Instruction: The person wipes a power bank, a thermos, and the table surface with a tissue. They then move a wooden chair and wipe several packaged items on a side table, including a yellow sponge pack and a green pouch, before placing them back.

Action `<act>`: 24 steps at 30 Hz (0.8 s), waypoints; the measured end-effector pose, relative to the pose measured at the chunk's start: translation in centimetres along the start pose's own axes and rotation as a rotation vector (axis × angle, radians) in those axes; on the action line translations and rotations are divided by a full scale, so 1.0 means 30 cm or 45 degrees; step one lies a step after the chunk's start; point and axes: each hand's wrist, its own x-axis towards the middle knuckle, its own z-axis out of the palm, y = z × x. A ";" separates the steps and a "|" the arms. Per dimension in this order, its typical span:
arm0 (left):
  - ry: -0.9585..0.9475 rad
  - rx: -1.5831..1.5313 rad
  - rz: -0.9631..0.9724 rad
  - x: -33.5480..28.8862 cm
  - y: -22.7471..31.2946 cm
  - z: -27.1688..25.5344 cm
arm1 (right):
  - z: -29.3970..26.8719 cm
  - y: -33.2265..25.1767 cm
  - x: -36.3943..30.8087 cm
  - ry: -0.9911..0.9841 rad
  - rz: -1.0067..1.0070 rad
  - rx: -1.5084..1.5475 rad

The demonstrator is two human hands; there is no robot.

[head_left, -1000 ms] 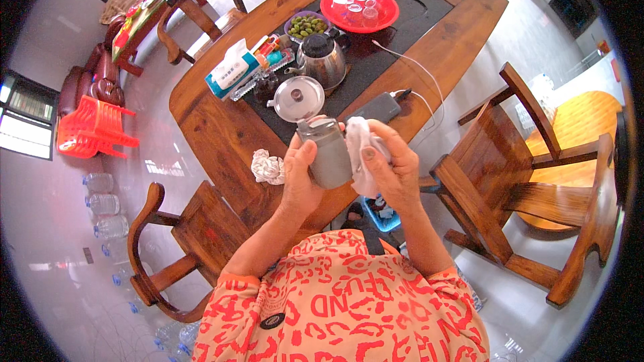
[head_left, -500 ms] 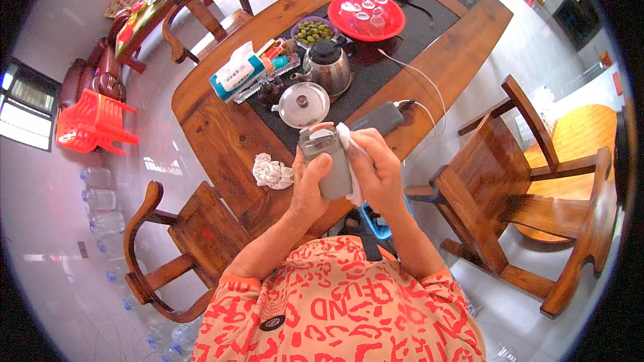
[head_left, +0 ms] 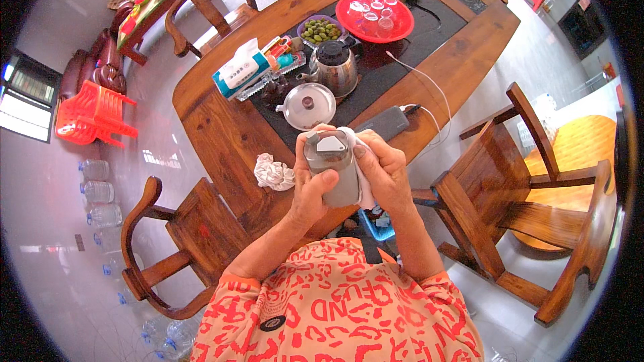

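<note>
My left hand (head_left: pixel 311 186) is wrapped round a grey, smoky-topped bottle (head_left: pixel 342 184), held up over the near edge of the wooden table. A white cloth (head_left: pixel 366 188) is gripped in my right hand (head_left: pixel 384 169) and pressed against the bottle's right side and upper rim. Part of the cloth hangs below my fingers. Left of the bottle, a crumpled white cloth (head_left: pixel 274 173) lies on the table. Just beyond my hands are a glass lid with a brown knob (head_left: pixel 307 107) and a dark grey power bank (head_left: pixel 382 125) with a white cable.
A steel kettle (head_left: pixel 334 70), a tissue pack (head_left: pixel 240 72), a bowl of green fruit (head_left: pixel 320 29) and a red tray (head_left: pixel 403 25) of small glasses stand farther back on the table (head_left: pixel 221 141). Wooden chairs (head_left: pixel 201 224) flank me. A blue basket (head_left: pixel 377 226) sits below the table edge.
The bottle's top has tipped toward me, showing more of its lid. My right hand with the cloth has shifted slightly right and down along the bottle's side.
</note>
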 end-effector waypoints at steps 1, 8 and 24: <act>-0.036 0.024 0.039 0.006 0.002 0.000 | -0.006 0.005 0.002 -0.052 0.094 0.090; -0.050 0.160 -0.026 0.048 0.034 -0.010 | -0.025 0.054 -0.028 -0.323 0.565 0.523; 0.143 0.201 0.173 0.022 -0.025 0.051 | 0.064 0.057 -0.034 0.543 0.239 0.483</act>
